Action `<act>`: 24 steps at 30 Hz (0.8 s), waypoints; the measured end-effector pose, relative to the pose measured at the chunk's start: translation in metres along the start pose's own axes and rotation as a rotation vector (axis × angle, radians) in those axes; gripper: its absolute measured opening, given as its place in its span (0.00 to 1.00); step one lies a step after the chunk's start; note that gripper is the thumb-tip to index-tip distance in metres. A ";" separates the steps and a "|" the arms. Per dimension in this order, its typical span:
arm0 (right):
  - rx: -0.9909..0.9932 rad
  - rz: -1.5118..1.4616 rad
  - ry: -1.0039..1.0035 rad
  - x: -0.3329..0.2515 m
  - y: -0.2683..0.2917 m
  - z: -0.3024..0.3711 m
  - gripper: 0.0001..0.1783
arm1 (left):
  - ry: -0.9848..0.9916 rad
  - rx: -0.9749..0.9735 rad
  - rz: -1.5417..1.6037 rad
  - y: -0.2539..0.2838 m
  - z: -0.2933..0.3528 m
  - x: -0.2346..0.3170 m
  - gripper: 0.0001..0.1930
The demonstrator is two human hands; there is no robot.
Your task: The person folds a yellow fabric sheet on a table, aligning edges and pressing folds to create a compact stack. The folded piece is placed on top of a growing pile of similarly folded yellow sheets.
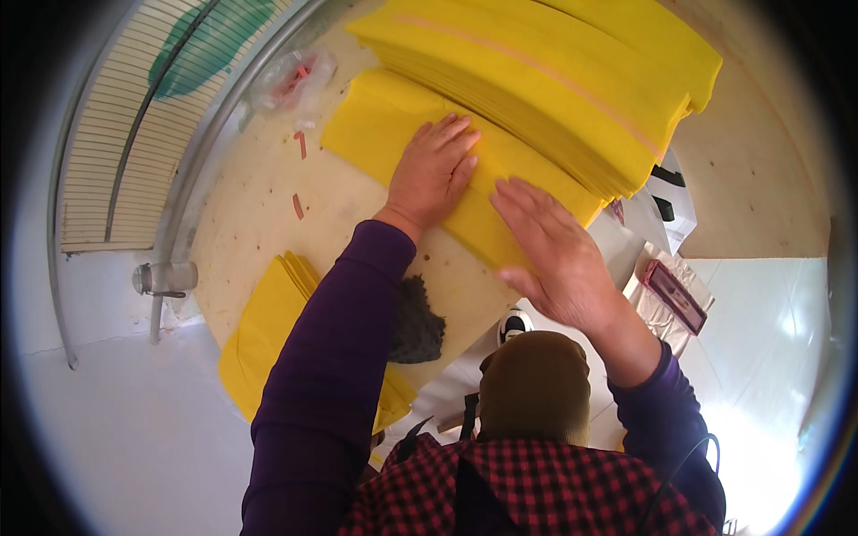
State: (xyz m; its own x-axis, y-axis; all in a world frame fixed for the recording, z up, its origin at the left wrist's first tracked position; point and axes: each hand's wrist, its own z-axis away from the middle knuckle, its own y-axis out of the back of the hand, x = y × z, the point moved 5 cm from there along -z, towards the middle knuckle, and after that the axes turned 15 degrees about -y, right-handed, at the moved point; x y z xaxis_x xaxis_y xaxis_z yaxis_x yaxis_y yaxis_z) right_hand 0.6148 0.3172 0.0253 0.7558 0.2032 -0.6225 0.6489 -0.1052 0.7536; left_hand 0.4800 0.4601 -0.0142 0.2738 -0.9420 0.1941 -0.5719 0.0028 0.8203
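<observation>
- Cloth [487,161], yellow and folded into a long strip, lies beneath the left fingers and reaches past them on both sides, slanting down toward the right fingers.
- The left hand [433,170] lies on this strip with its fingers extended, close together and gripping nothing; the thumb rests beside them.
- The right hand [554,250] is open too, fingers straight and thumb spread away, over the strip's near edge; it is slightly blurred, and I cannot tell whether those fingers touch the cloth.
- Just beyond both sets of fingertips rises a thick stack of yellow cloth [536,67], many layers deep, with a pinkish line along its top.
- Left of the left fingers, on the pale tabletop [255,201], are two small reddish strips, one [300,145] farther from the person than the other [298,206].
- Farther out past those strips sits a clear plastic bag [299,85] with something red inside.
- Nearer the person than the left fingers are a dark grey lump [417,326], close to the sleeve, and more folded yellow pieces [264,330], partly behind the left forearm.
</observation>
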 end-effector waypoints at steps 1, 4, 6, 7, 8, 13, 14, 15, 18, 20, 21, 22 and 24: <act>0.001 0.041 -0.033 0.000 -0.005 -0.013 0.38 | 0.002 0.001 0.004 0.000 0.000 0.000 0.15; 0.023 0.187 -0.089 0.005 -0.025 -0.052 0.40 | 0.025 -0.018 -0.002 0.000 -0.001 -0.002 0.14; -0.012 0.259 -0.141 0.012 -0.039 -0.064 0.42 | 0.023 -0.008 0.051 0.000 -0.001 -0.003 0.14; -0.059 0.280 -0.183 0.018 -0.044 -0.065 0.43 | 0.037 -0.016 0.076 0.001 -0.001 -0.005 0.13; -0.121 0.327 -0.243 0.025 -0.051 -0.067 0.44 | 0.036 0.000 0.103 0.003 -0.001 -0.006 0.13; -0.054 0.360 -0.171 0.028 -0.057 -0.062 0.45 | 0.170 0.037 0.141 0.013 -0.005 -0.017 0.12; -0.040 0.344 -0.159 0.027 -0.057 -0.062 0.45 | 0.158 0.004 0.068 0.013 -0.007 -0.019 0.13; -0.058 0.357 -0.173 0.028 -0.058 -0.062 0.45 | 0.147 -0.026 -0.009 0.013 -0.009 -0.021 0.15; -0.053 0.351 -0.174 0.027 -0.057 -0.063 0.45 | 0.212 -0.172 -0.262 0.009 -0.006 -0.035 0.22; -0.080 0.350 -0.199 0.028 -0.058 -0.063 0.45 | 0.297 -0.239 -0.349 0.007 0.004 -0.046 0.27; -0.075 0.354 -0.192 0.027 -0.057 -0.063 0.46 | 0.341 -0.244 -0.352 0.009 0.008 -0.053 0.28; -0.095 0.364 -0.204 0.028 -0.058 -0.063 0.46 | 0.420 -0.278 -0.341 0.010 0.013 -0.061 0.30; -0.118 0.373 -0.219 0.027 -0.058 -0.062 0.47 | 0.444 -0.288 -0.344 0.018 0.014 -0.070 0.31</act>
State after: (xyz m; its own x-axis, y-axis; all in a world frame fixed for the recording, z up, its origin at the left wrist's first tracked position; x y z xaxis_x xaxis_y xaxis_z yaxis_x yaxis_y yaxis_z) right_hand 0.5926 0.3896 -0.0222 0.9453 -0.0396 -0.3239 0.3234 -0.0178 0.9461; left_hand 0.4396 0.5217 -0.0209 0.7351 -0.6763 0.0475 -0.1801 -0.1273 0.9754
